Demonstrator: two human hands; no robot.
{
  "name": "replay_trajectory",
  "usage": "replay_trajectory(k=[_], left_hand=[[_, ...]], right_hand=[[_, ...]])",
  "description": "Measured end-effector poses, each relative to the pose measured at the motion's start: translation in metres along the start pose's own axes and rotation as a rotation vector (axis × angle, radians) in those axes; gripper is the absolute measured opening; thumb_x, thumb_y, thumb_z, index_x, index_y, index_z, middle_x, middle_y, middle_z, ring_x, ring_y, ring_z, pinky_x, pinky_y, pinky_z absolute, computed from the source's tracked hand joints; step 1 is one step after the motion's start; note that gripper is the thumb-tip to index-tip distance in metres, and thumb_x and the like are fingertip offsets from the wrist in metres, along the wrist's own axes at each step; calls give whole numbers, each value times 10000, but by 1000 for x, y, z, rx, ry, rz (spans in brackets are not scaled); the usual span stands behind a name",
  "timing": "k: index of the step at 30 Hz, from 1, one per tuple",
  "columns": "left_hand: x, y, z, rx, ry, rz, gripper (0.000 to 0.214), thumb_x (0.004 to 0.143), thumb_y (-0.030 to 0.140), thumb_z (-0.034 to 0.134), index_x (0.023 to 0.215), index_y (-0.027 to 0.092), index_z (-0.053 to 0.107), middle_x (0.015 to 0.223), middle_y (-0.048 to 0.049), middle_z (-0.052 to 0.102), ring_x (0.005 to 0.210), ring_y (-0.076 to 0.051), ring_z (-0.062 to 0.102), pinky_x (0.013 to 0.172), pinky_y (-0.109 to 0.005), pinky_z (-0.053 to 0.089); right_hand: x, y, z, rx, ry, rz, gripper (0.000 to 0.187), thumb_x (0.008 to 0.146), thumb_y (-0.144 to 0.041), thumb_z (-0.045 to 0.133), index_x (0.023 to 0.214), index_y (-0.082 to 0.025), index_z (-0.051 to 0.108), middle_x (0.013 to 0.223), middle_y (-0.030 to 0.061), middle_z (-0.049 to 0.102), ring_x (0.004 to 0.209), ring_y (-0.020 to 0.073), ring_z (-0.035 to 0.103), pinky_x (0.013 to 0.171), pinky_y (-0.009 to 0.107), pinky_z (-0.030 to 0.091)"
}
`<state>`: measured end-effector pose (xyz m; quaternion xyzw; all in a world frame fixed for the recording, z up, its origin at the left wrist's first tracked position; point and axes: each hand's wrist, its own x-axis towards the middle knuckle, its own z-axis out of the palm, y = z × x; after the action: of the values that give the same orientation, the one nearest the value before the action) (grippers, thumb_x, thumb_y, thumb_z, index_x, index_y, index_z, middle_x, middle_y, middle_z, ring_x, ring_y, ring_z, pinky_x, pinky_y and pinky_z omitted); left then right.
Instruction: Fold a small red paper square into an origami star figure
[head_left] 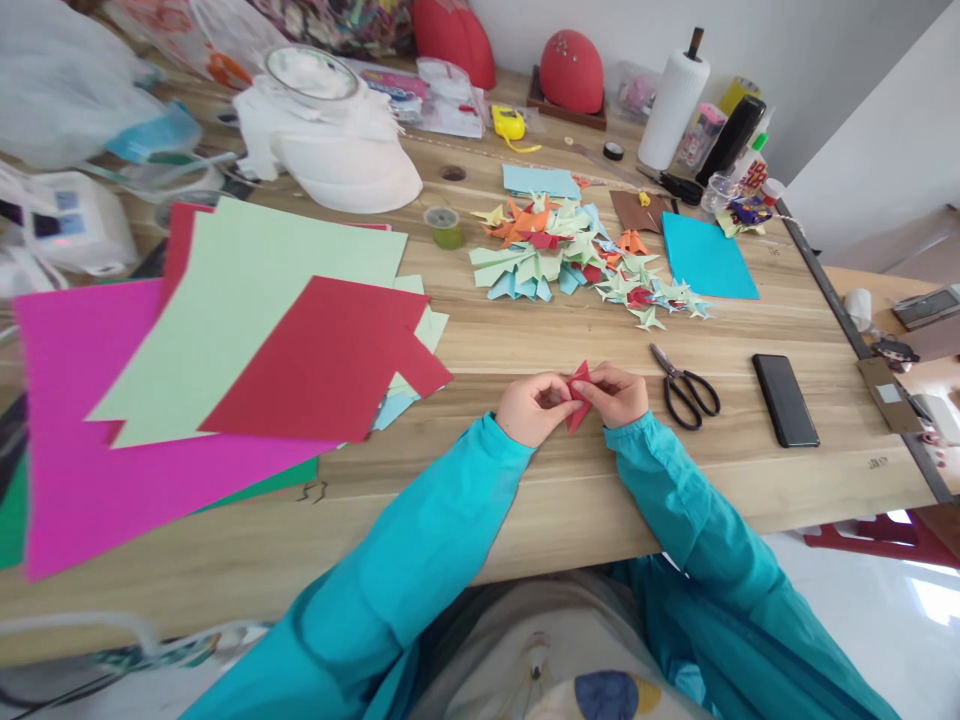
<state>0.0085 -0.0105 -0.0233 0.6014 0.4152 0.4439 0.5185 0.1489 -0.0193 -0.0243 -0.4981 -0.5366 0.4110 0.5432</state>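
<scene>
Red folded paper (578, 376), right of frame centre | left hand (529, 408), right hand (621, 396): fingers pinching it | step: folding, seemingly | next: likely wants firm creasing

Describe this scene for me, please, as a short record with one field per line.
Surface: wooden table
Left hand: pinching a small red folded paper
Right hand: pinching the same piece from the other side
Right of the hands: black-handled scissors, then a dark phone
Beyond the hands: a pile of folded paper pieces in green, orange, red and blue
Beside the pile: a bright blue sheet
Left of the hands: overlapping large sheets, including red, pale green and magenta
</scene>
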Motion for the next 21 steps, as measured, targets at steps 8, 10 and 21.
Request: replay_trajectory(k=[8,10,21], left_hand=[[-1,-3,-1,65,35,44,168,604,210,665,526,175,519,534,20,553,506,-104,502,502,-228,424],[-1,-1,-2,82,-1,79,119,623,180,636,538,177,552,552,9,571,528,-115,522,520,-237,433],[-1,3,-1,98,-66,104,62,633,224,677,598,182,646,646,-34,650,606,-155,588,584,-279,472]], right_hand=[[5,6,-1,145,42,194,569,464,-364,804,964,-187,599,480,-78,555,425,75,503,433,200,424],[7,7,-2,177,-11,213,480,458,-384,800,856,-172,635,499,-50,593,433,86,527,444,215,448],[6,8,-2,221,-44,199,307,498,-364,789,511,-161,560,514,-21,607,466,81,529,457,217,436]])
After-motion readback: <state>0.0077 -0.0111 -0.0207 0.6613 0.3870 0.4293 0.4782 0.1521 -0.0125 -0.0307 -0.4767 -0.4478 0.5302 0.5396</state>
